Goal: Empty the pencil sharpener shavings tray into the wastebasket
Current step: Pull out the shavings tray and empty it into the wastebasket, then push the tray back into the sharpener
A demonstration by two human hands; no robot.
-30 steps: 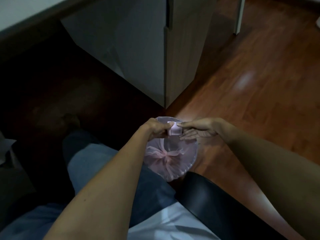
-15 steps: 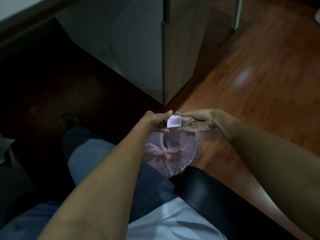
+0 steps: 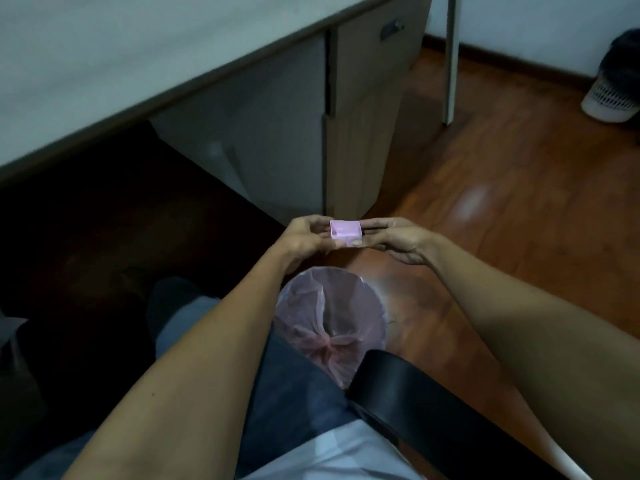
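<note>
Reddish wooden floor spreads beneath a grey desk with a cabinet under it. A seated person holds a small pink tray out in front, above and just beyond a wastebasket lined with a pink bag. Its open side faces up and its long side runs left to right. Left hand pinches the left end, right hand the right end, thumb at the near corner, both forearms stretched forward. Another basket stands by the far wall.
</note>
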